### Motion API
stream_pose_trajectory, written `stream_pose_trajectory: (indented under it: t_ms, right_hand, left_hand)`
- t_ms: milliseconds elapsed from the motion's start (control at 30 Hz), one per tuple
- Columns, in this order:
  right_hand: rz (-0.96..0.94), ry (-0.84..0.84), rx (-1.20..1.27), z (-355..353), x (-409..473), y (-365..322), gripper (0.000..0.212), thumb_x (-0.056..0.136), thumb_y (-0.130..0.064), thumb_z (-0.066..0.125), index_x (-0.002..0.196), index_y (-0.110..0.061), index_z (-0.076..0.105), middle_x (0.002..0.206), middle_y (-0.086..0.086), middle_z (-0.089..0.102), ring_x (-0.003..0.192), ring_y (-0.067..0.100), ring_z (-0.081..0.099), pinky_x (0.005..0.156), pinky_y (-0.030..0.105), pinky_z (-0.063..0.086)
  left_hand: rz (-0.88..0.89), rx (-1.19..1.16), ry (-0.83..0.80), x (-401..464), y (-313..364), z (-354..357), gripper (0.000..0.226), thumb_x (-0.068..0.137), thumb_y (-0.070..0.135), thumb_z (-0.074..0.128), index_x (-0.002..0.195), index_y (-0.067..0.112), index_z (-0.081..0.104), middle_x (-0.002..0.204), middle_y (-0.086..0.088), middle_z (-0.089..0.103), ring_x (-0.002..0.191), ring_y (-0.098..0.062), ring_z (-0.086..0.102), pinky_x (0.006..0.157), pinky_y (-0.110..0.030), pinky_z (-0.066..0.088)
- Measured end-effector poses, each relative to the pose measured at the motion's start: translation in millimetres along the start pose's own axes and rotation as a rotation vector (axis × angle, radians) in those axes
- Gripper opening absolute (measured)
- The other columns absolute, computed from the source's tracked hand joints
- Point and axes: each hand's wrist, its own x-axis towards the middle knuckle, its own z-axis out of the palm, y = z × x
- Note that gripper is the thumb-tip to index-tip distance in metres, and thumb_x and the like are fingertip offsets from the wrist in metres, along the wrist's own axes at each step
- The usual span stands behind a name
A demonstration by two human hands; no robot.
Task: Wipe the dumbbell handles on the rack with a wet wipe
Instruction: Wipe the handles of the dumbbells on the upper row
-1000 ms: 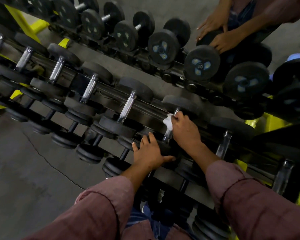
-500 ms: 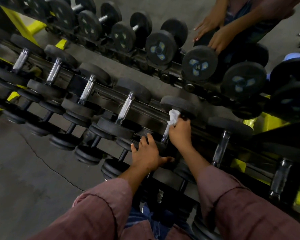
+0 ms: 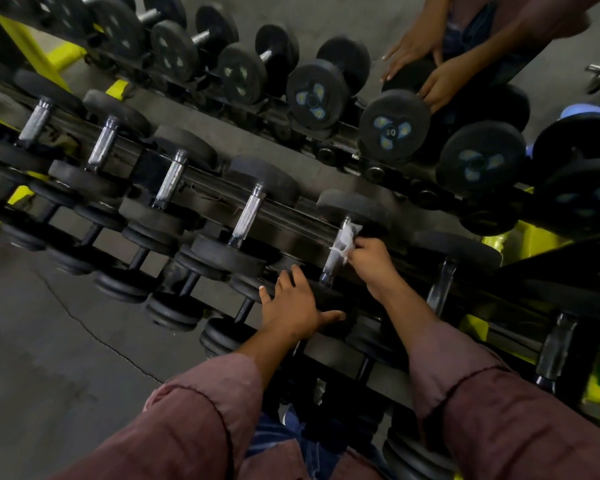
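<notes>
A row of dumbbells with chrome handles lies across the black rack [image 3: 208, 197]. My right hand [image 3: 371, 263] pinches a white wet wipe [image 3: 347, 239] against the upper part of one chrome handle [image 3: 333, 261]. The lower part of that handle shows bare below the wipe. My left hand [image 3: 291, 306] rests with spread fingers on the black weight head [image 3: 329, 299] at the near end of the same dumbbell. Neighbouring handles [image 3: 248, 216] to the left are uncovered.
A second rack of larger dumbbells [image 3: 317, 95] runs along the back. Another person's hands [image 3: 426, 71] rest on a dumbbell at the upper right. Yellow frame parts [image 3: 527, 244] show at the right and left edges. Grey cracked floor [image 3: 49, 341] lies to the left.
My right hand has slid the wipe up the handle toward the far weight head, uncovering the lower handle. My left hand has stayed on the near weight head.
</notes>
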Motion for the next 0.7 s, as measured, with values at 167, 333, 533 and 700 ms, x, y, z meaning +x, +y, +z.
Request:
stream_pose_trajectory:
  t_ms: [167,333,533,700]
  right_hand:
    - [-0.046,-0.003,0.094,3,1,-4,0.041,0.086,-0.009,0.058,0.126,-0.018,0.064,0.113,0.001,0.070,0.104,0.016,0.065,0.093,0.035,0.054]
    - [0.043,-0.159,0.154,-3,-19,6,0.030,0.084,0.009,0.055,0.098,-0.010,0.072,0.093,0.009,0.072,0.087,0.019,0.067,0.072,0.026,0.053]
    - [0.089,-0.217,0.176,2,-25,11,0.032,0.085,0.012,0.056,0.109,-0.006,0.067,0.095,0.010,0.070,0.083,0.019,0.065,0.068,0.026,0.053]
    - [0.025,-0.107,0.410,9,-16,1,0.040,0.092,0.009,0.050,0.122,-0.015,0.059,0.110,0.004,0.067,0.100,0.016,0.063,0.081,0.029,0.052]
  left_hand:
    - [0.003,-0.002,-0.003,1,-1,1,0.139,0.069,0.088,0.062,0.161,0.009,-0.007,0.168,-0.017,0.007,0.156,-0.032,0.012,0.123,-0.061,0.006]
    - [0.008,0.001,0.006,2,-3,3,0.141,0.068,0.089,0.061,0.161,0.009,-0.007,0.168,-0.018,0.008,0.155,-0.032,0.013,0.122,-0.062,0.006]
    - [0.011,0.001,0.015,3,-3,3,0.141,0.067,0.089,0.061,0.160,0.008,-0.006,0.167,-0.017,0.009,0.155,-0.032,0.015,0.121,-0.062,0.007]
    - [0.007,0.006,0.012,2,-3,3,0.142,0.066,0.091,0.061,0.160,0.008,-0.006,0.167,-0.017,0.009,0.155,-0.032,0.014,0.121,-0.063,0.006]
